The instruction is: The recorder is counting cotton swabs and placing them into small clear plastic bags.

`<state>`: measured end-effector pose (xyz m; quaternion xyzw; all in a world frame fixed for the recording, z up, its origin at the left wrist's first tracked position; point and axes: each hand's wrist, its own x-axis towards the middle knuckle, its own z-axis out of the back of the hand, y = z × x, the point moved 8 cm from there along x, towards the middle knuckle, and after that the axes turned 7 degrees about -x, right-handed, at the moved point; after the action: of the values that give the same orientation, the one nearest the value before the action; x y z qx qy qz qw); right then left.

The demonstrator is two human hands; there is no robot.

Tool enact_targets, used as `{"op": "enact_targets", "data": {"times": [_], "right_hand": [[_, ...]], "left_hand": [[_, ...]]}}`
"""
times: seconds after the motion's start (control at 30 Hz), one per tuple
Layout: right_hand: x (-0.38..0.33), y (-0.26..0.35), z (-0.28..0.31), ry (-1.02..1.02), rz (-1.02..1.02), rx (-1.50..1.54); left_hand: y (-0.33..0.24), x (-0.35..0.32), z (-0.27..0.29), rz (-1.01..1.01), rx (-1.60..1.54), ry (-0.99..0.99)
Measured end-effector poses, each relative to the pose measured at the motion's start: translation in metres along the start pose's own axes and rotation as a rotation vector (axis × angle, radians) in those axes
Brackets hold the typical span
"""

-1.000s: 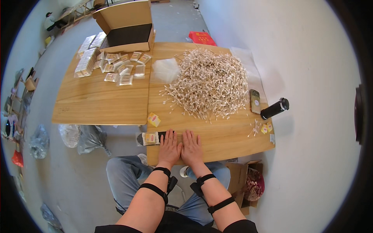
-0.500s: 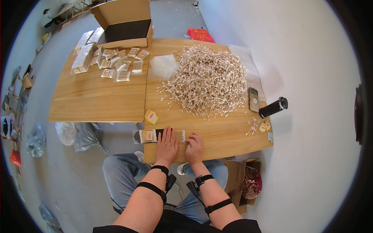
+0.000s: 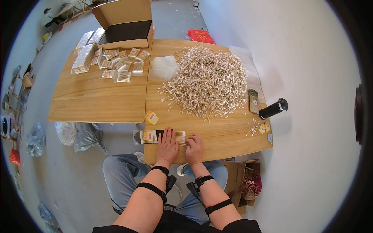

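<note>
My left hand (image 3: 168, 146) lies flat with its fingers stretched out, pressing on a dark strip near the table's front edge. To its right, a row of cotton swabs (image 3: 180, 136) sticks out from under the fingers. My right hand (image 3: 195, 149) is curled at the ends of this row, its thumb and fingertips pinched on a cotton swab; the fingers partly hide the grip. Left of my left hand, a yellow card (image 3: 147, 136) rests on more swabs at the clear bag's end of the strip. Another yellow card (image 3: 152, 117) lies just beyond.
A large heap of cotton swabs (image 3: 210, 81) covers the table's far middle, beside clear bags (image 3: 164, 68). Filled swab packs (image 3: 123, 66) and an open cardboard box (image 3: 128, 43) stand far left. A phone (image 3: 253, 101), a black bottle (image 3: 273, 108) and small yellow cards (image 3: 265, 127) lie right.
A swab now shows at the lower side of the row, by my right fingertips. Both hands stay in nearly the same place.
</note>
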<state>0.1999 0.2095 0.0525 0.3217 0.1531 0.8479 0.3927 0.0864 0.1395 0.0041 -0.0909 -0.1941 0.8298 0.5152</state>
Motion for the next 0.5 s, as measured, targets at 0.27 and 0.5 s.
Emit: {"op": "enact_targets", "data": {"times": [0.27, 0.5], "right_hand": [[0.0018, 0.0033, 0.0024, -0.013, -0.002, -0.013], [0.0014, 0.0045, 0.0020, -0.016, 0.014, -0.026]], "left_hand": [[-0.0009, -0.0011, 0.0012, -0.006, 0.006, -0.010], [-0.0016, -0.0012, 0.0014, -0.019, 0.007, -0.031]]}}
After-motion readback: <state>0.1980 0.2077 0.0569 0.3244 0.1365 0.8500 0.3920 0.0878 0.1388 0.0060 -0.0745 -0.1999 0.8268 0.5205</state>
